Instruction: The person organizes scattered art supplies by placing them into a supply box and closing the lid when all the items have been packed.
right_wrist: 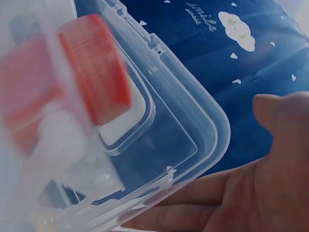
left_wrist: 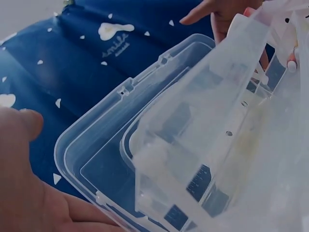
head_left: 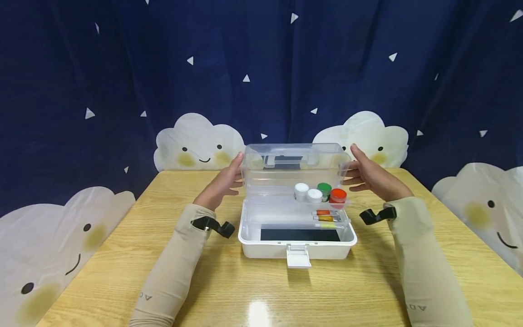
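A white plastic storage box [head_left: 261, 250] stands on the table with its clear lid [head_left: 282, 176] raised and tilted back. My left hand [head_left: 222, 185] is at the lid's left side, thumb up and fingers extended along it. At the opposite side, my right hand [head_left: 373, 178] has its fingers straight behind the lid's edge and its thumb raised. Two white-capped jars, one of them a white jar [head_left: 301, 191], sit in the upper tray beside a green-lidded jar [head_left: 324, 190] and a red-lidded jar [head_left: 337, 196]. Small paint tubes [head_left: 325, 218] lie in the tier below.
The box's white front latch [head_left: 298, 258] hangs down, folded outward. Beneath everything is a wooden table [head_left: 229, 290]. Behind it hangs a dark blue curtain [head_left: 261, 59] with white triangles, and cloud-shaped cloths [head_left: 192, 136] line the table's edges.
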`<state>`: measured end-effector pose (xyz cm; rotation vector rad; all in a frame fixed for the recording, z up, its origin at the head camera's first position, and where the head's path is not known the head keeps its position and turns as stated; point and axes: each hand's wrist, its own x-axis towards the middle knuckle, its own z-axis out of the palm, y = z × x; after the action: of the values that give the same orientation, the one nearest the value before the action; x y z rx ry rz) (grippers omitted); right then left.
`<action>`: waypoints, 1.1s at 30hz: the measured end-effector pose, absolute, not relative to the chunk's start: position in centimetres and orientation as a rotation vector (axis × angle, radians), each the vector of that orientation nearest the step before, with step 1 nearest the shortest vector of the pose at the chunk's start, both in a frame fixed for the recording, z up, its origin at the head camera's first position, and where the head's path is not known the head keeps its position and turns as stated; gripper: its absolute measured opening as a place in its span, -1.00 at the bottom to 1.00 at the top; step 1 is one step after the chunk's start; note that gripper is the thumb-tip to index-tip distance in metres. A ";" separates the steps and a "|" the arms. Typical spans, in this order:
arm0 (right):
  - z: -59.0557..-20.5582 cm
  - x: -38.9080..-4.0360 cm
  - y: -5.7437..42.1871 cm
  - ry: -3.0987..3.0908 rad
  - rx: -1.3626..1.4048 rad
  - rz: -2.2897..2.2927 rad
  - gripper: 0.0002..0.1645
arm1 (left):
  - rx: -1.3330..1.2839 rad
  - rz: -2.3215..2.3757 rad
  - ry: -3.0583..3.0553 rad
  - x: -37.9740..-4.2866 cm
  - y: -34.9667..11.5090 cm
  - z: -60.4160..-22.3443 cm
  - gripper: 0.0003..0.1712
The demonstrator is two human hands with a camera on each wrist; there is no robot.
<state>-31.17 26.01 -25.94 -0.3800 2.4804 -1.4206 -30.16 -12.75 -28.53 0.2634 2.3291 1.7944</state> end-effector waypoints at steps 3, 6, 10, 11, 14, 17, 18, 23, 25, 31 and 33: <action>-25.7 -30.8 25.8 2.498 -0.358 -1.376 0.24 | 0.242 1.770 2.376 -29.8 -12.7 -28.3 0.08; -25.5 -30.5 25.7 2.507 -0.349 -1.351 0.21 | 0.220 1.740 2.427 -29.4 -12.6 -28.2 0.08; -25.4 -30.1 25.5 2.521 -0.332 -1.317 0.22 | 0.183 1.709 2.477 -29.1 -12.5 -28.1 0.08; -25.4 -30.0 25.5 2.522 -0.328 -1.310 0.22 | 0.174 1.703 2.487 -29.0 -12.5 -28.1 0.08; -25.3 -29.8 25.4 2.533 -0.316 -1.287 0.23 | 0.156 1.704 2.497 -28.9 -12.4 -28.1 0.07; -25.2 -29.7 25.3 2.543 -0.323 -1.266 0.20 | 0.145 1.701 2.505 -28.8 -12.3 -28.0 0.08; -25.2 -29.7 25.3 2.546 -0.326 -1.260 0.17 | 0.139 1.699 2.509 -28.7 -12.3 -28.0 0.08; -25.2 -29.6 25.3 2.531 -0.341 -1.274 0.06 | 0.124 1.675 2.531 -28.5 -12.2 -27.9 0.10; -25.2 -29.6 25.4 2.525 -0.342 -1.283 0.04 | 0.125 1.669 2.537 -28.4 -12.1 -27.8 0.10; -25.2 -29.6 25.5 2.520 -0.338 -1.288 0.02 | 0.118 1.671 2.544 -28.4 -12.1 -27.9 0.06; -25.2 -29.6 25.6 2.522 -0.335 -1.287 0.02 | 0.118 1.671 2.544 -28.5 -12.1 -27.9 0.06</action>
<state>-29.62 25.59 -25.21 -0.3349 2.5216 -1.2867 -28.49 -12.05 -27.87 0.1178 2.5436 1.6709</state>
